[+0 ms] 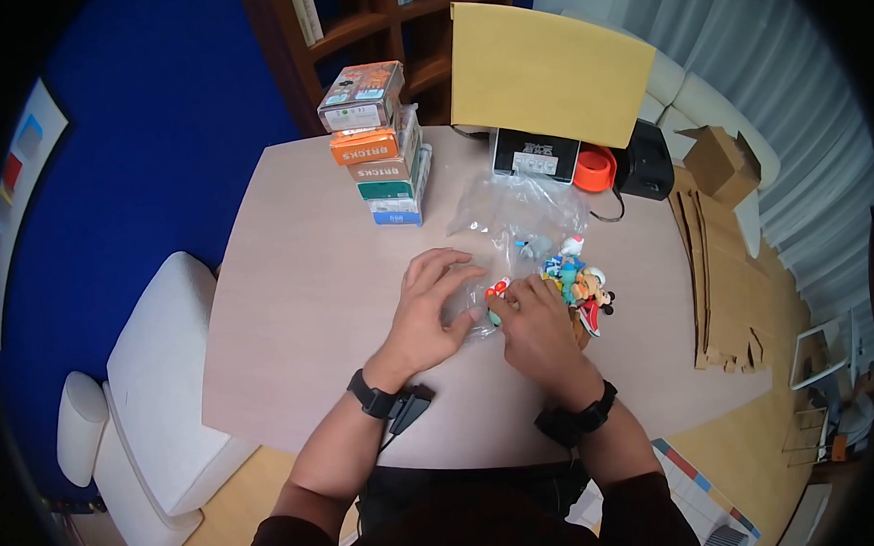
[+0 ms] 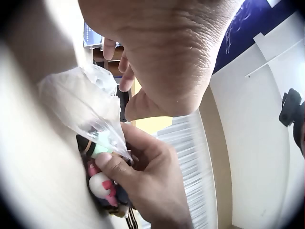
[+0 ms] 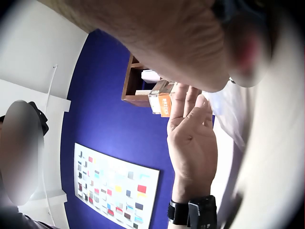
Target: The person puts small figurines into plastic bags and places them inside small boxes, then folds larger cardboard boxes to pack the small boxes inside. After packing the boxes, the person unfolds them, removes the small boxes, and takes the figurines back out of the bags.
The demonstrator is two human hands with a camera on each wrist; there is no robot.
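Observation:
My right hand [image 1: 537, 337] pinches a small toy figure with red, white and mint-green parts [image 1: 497, 290] between thumb and fingers. In the left wrist view, its mint-green part [image 2: 101, 150] shows under the thumb, at the edge of a clear plastic bag [image 2: 86, 100] that partly covers it. My left hand [image 1: 429, 312] is beside this bag, fingers apart and gently bent, thumb toward the bag. Several colourful toy figures [image 1: 582, 285] lie in a heap just right of my right hand, which hides some of them.
A larger clear bag [image 1: 521, 207] lies behind the hands, with a grey-blue figure [image 1: 535, 247] at its front. Stacked brick boxes [image 1: 375, 145] stand at the back left. A yellow panel [image 1: 550, 72], a red round object [image 1: 594, 169] and flattened cardboard [image 1: 721, 273] are at the back and right.

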